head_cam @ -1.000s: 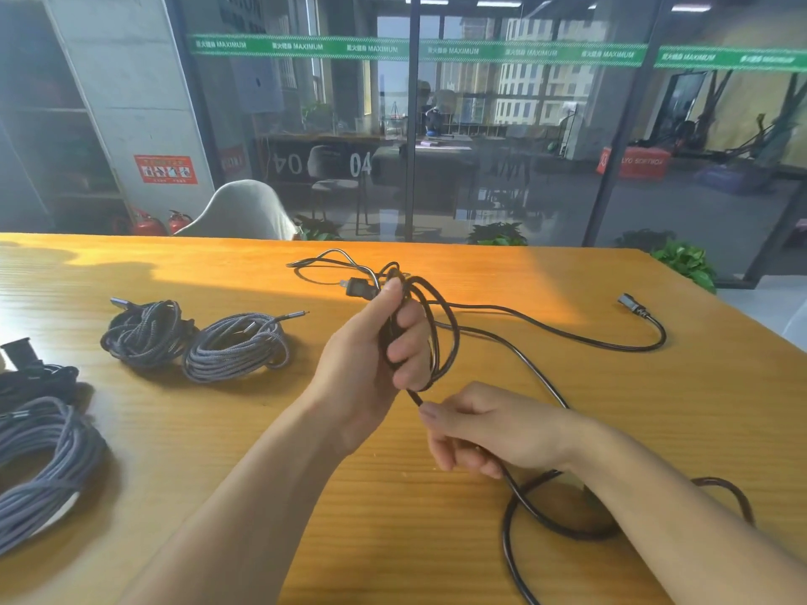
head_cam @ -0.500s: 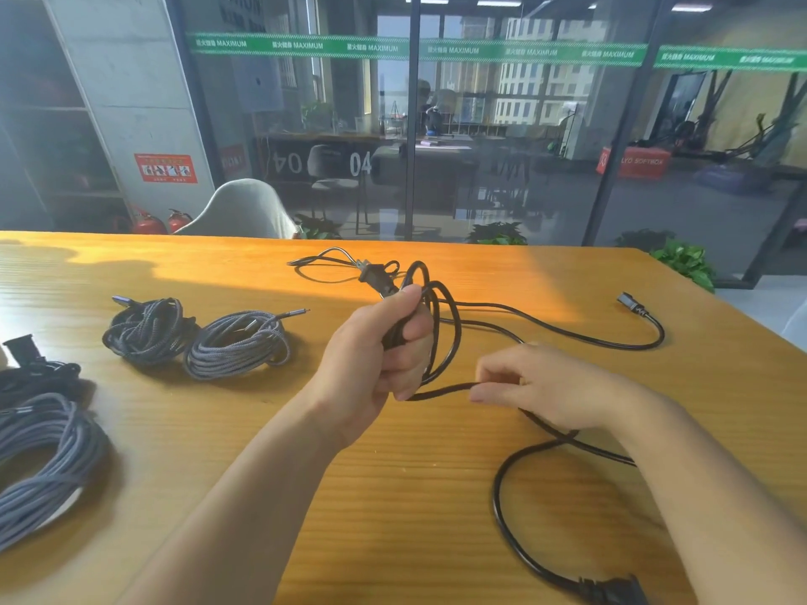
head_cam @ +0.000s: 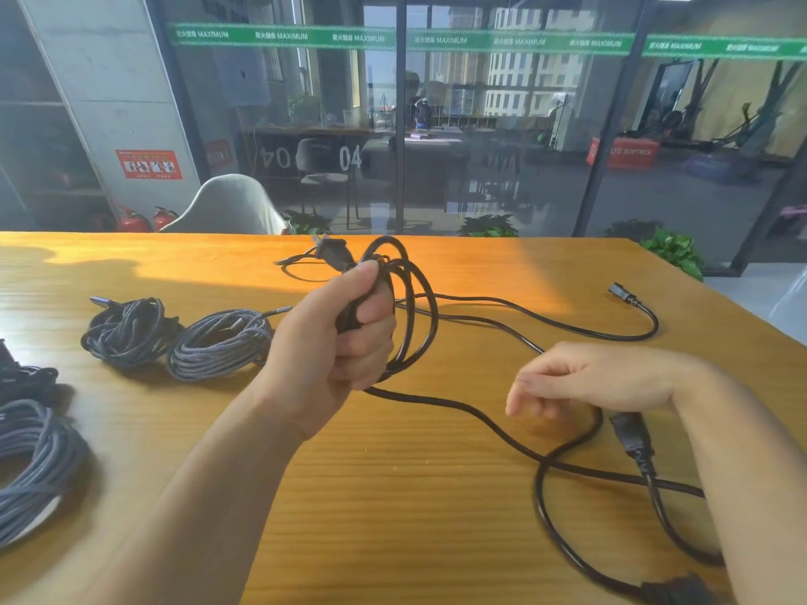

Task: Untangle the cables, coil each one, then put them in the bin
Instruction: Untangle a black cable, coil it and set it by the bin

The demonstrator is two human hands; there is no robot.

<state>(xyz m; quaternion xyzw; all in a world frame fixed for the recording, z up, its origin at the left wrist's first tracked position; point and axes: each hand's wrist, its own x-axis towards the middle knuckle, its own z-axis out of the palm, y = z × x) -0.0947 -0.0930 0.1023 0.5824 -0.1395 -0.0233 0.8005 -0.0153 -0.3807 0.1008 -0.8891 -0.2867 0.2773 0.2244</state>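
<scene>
My left hand point(head_cam: 332, 360) grips several loops of a black power cable point(head_cam: 458, 408) above the wooden table point(head_cam: 393, 495); its two-pin plug point(head_cam: 332, 253) sticks up above my fist. The loose length of that cable trails right across the table, loops near my right wrist and passes a black connector point(head_cam: 629, 438). My right hand point(head_cam: 589, 377) hovers over this loose length with its fingers loosely curled and holds nothing. A thinner black cable point(head_cam: 546, 316) lies uncoiled behind, ending in a small connector point(head_cam: 624, 294). No bin is in view.
Two coiled braided cables lie at the left, a dark one point(head_cam: 131, 329) and a grey one point(head_cam: 218, 342). A bigger grey coil point(head_cam: 35, 465) and a black bundle point(head_cam: 22, 377) sit at the left edge. A pale chair point(head_cam: 227, 207) stands behind the table.
My right hand has let go of the black cable and moved right and down. My left hand has lifted the coil slightly, and the loose cable has shifted on the table.
</scene>
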